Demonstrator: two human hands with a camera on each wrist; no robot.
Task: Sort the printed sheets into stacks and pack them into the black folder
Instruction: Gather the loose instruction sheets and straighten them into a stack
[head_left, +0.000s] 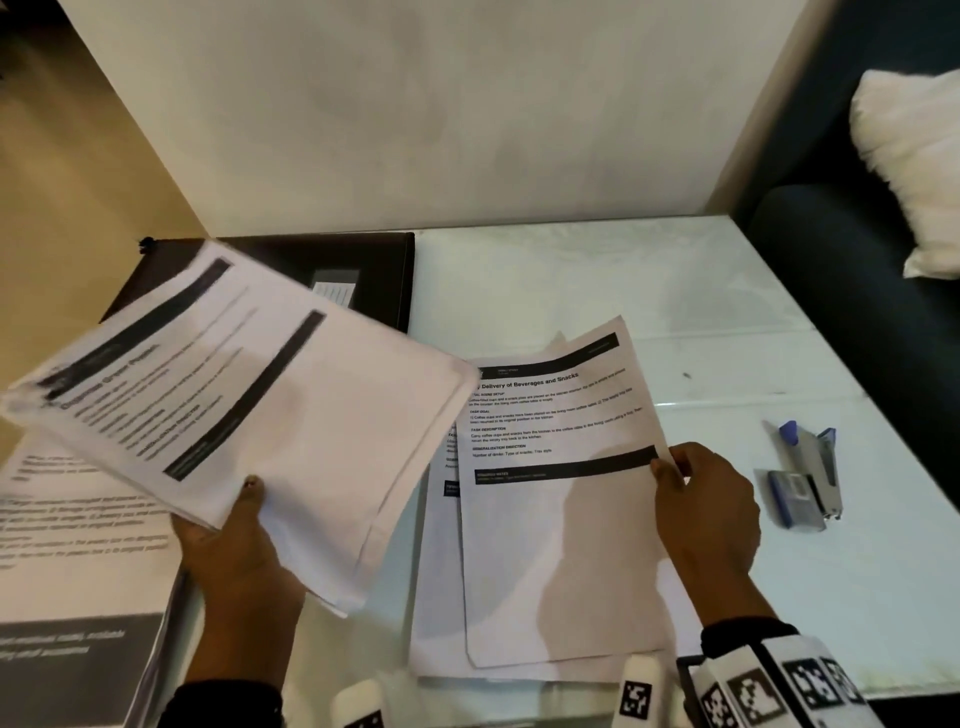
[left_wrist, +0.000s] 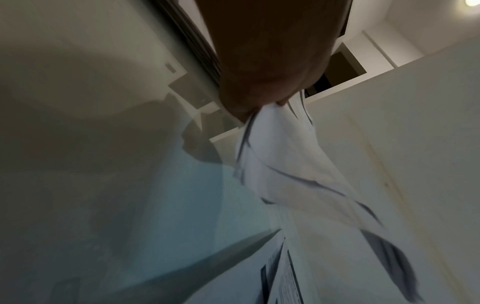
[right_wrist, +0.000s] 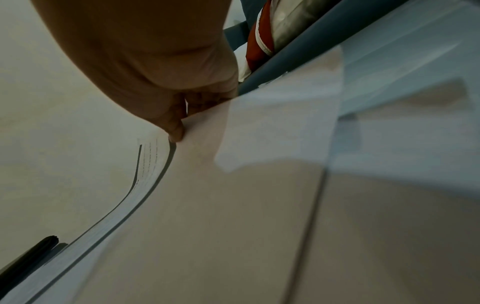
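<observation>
Both hands (head_left: 239, 561) grip sheets (head_left: 561, 467); stapler (head_left: 810, 467) lies beside them.

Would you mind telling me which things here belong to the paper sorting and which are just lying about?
Part of the job:
sheaf of sheets in the left hand
top sheet pinched by the right hand
black folder

Lying about:
stapler
staple box
white cushion

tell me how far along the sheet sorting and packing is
Midway through sorting. Done: a few sheets lie piled on the table. In hand: left hand grips a bundle of sheets; right hand pinches the top sheet. Left: the black folder looks unpacked.
</observation>
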